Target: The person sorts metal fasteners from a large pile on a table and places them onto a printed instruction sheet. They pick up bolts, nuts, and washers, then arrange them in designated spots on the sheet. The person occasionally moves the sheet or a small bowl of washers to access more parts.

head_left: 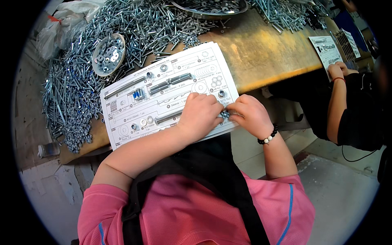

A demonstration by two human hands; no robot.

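Left hand [202,116] and right hand [249,116] meet at the near right part of the printed sheet [214,51]. Between their fingertips: cluster of small metal nuts [225,114]. Both grips narrow, fingers bent; cannot tell whether either is closed on a nut. Metal sleeves [170,83] lie on the sheet, left of and farther than the nuts. Worktop [281,65] beneath; bolt pile [69,94] at far left, washer dish [95,68] within it.
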